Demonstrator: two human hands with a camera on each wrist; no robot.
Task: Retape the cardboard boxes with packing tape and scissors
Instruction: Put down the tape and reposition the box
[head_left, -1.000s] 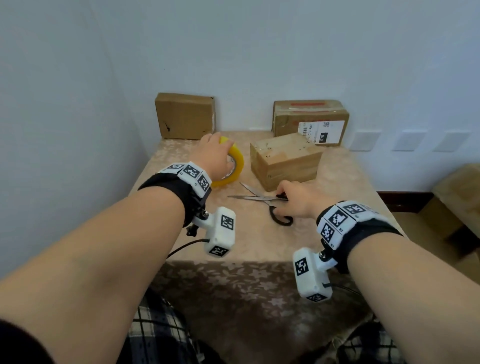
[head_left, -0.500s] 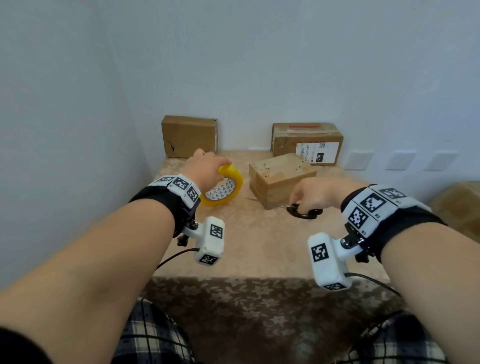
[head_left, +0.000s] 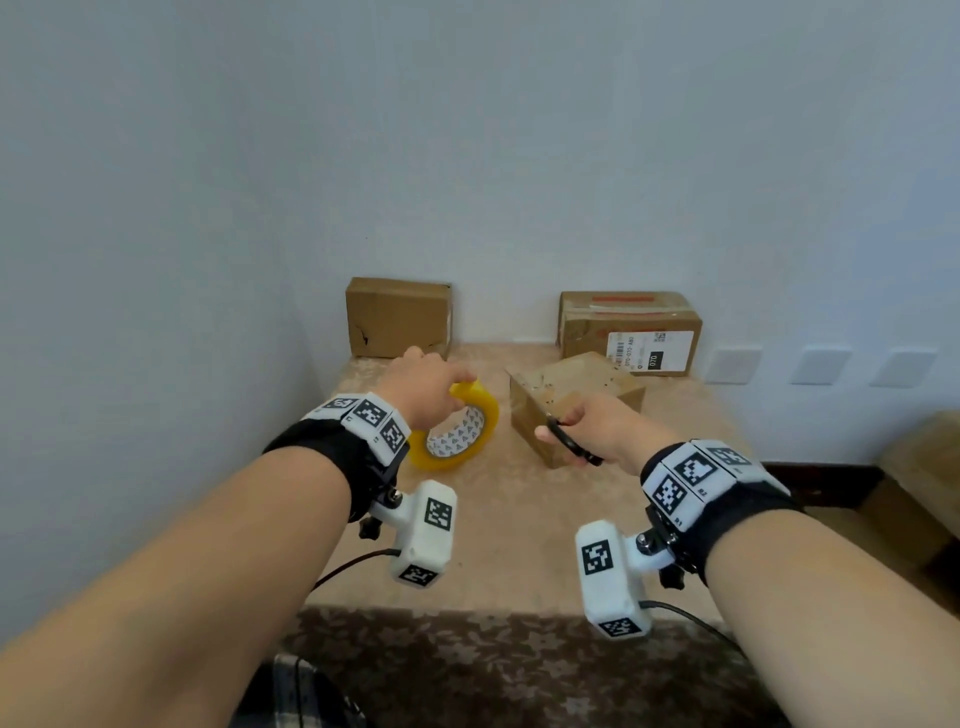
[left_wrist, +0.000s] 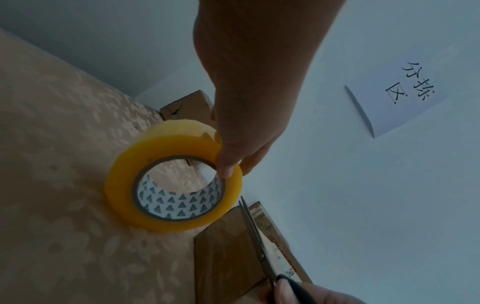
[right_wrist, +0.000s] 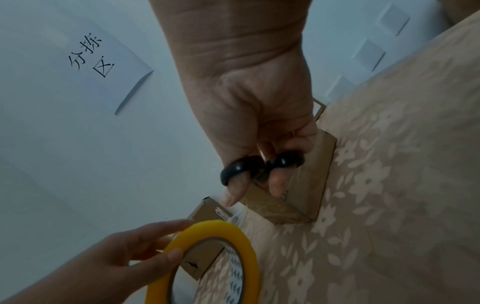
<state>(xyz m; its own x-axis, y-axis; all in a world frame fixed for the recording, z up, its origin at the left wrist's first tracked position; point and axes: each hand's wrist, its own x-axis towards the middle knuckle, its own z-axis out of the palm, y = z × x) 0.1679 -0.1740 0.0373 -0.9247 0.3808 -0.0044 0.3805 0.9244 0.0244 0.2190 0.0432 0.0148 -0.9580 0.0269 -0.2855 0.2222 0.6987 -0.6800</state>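
Note:
My left hand (head_left: 426, 387) pinches the top rim of a yellow roll of packing tape (head_left: 457, 431), which stands on edge on the table (head_left: 498, 530); thumb and fingers clamp the roll (left_wrist: 176, 181). My right hand (head_left: 597, 423) holds black-handled scissors (head_left: 571, 444), thumb and a finger through the loops (right_wrist: 262, 164), lifted off the table. The scissors' blades (left_wrist: 253, 228) are together and point over the near cardboard box (head_left: 576, 400). The tape roll (right_wrist: 215, 259) sits just left of that box (right_wrist: 306, 185).
Two more cardboard boxes stand against the back wall: a plain one (head_left: 397, 317) at the left and a labelled one (head_left: 628, 330) at the right. The table fills a corner, walls left and behind. A paper sign (left_wrist: 397, 94) hangs on the wall.
My right hand has lifted the scissors from the table and brought them up beside the near box. My left hand has tilted the tape roll upright. The head view has risen.

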